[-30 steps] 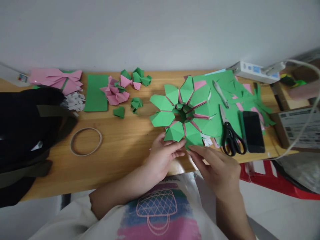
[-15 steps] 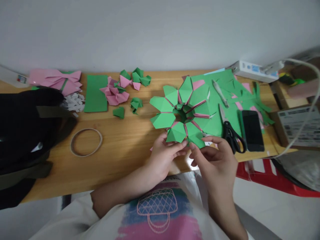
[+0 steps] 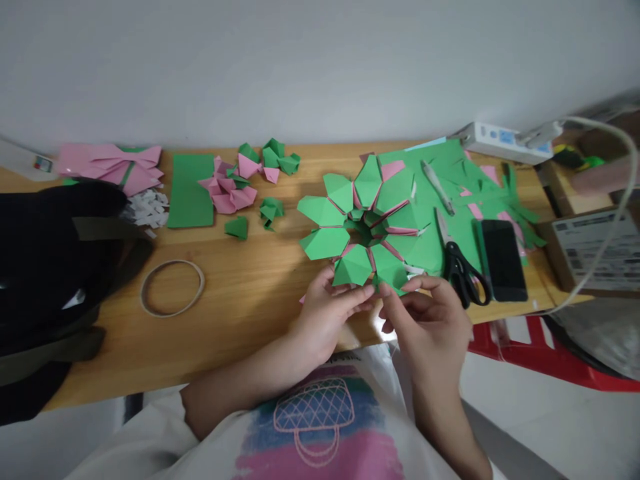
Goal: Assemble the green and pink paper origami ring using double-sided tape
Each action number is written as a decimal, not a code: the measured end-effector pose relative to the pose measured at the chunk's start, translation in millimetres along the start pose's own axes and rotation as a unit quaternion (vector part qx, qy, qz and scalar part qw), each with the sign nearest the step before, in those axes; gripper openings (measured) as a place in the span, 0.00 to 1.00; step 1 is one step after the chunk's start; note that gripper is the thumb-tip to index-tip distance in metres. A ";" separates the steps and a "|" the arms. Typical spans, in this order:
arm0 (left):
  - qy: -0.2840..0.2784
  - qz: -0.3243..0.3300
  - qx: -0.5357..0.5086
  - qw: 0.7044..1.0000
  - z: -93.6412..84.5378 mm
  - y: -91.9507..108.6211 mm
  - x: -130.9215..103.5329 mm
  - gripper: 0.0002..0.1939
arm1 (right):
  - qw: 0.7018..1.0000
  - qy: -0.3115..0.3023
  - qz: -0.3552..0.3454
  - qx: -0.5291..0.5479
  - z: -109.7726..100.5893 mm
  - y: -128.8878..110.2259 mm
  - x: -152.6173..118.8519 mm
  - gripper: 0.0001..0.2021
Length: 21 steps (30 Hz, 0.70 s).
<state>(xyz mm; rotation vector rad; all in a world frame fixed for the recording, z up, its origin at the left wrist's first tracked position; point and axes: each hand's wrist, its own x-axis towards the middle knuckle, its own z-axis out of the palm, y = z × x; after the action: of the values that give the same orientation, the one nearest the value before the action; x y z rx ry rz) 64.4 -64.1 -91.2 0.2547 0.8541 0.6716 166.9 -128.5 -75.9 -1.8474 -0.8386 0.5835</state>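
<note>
A folded paper flower (image 3: 325, 210), a ring of green petals with pink layers between them and an open centre, is in front of me. My left hand (image 3: 323, 313) grips its near edge, the thumb lying along a lower petal and the other fingers underneath. On the near right petal, my right hand (image 3: 425, 320) pinches the paper between thumb and fingers. The two thumb tips almost meet at the seam between these petals. What the fingers below are doing is partly hidden. Black-handled scissors (image 3: 463, 273) lie just right of my right hand.
Green sheets (image 3: 430, 247) with a utility knife (image 3: 437, 187) and paper strips lie at right, beside a phone (image 3: 503, 260) and power strip (image 3: 505, 143). Leftward are folded pink and green pieces (image 3: 230, 190), a tape ring (image 3: 143, 293) and a black bag (image 3: 50, 267).
The right hand's fingers have shifted slightly inward along the near right petal. The left hand keeps its hold, and the view has moved a little.
</note>
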 end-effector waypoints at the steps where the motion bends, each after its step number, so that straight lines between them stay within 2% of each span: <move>1: -0.002 0.000 -0.005 1.000 -0.1 0.2 -0.1 0.16 | 0.999 0.005 -0.029 -0.020 -1.7 0.1 -0.6 0.11; 3: -0.002 -0.001 -0.013 1.000 -0.3 0.6 -0.3 0.15 | 0.990 -0.009 -0.117 -0.073 -6.6 0.9 0.1 0.09; 5: -0.002 -0.003 -0.017 1.000 -0.5 0.6 -0.4 0.15 | 0.967 -0.044 -0.211 -0.135 -13.0 2.4 3.5 0.12; 7: -0.002 -0.002 -0.020 1.000 -0.6 0.2 -0.2 0.16 | 0.939 -0.078 -0.273 -0.195 -19.3 4.5 8.5 0.15; 10: 0.000 0.006 -0.022 1.000 -0.1 -1.0 0.5 0.17 | 0.912 -0.098 -0.312 -0.247 -25.4 7.4 14.9 0.15; 16: 0.000 0.035 -0.021 0.999 1.2 -2.9 1.9 0.20 | 0.888 -0.083 -0.355 -0.278 -27.0 9.6 17.0 0.16; 21: 0.003 0.070 0.006 0.998 1.5 -2.4 2.4 0.20 | 0.866 -0.097 -0.387 -0.300 -29.9 8.7 19.9 0.15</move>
<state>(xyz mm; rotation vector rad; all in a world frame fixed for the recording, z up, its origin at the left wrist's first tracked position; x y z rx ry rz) 67.7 -64.4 -92.8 0.3256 0.8516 0.7976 203.3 -133.2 -72.5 -1.7635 -1.9381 -0.0333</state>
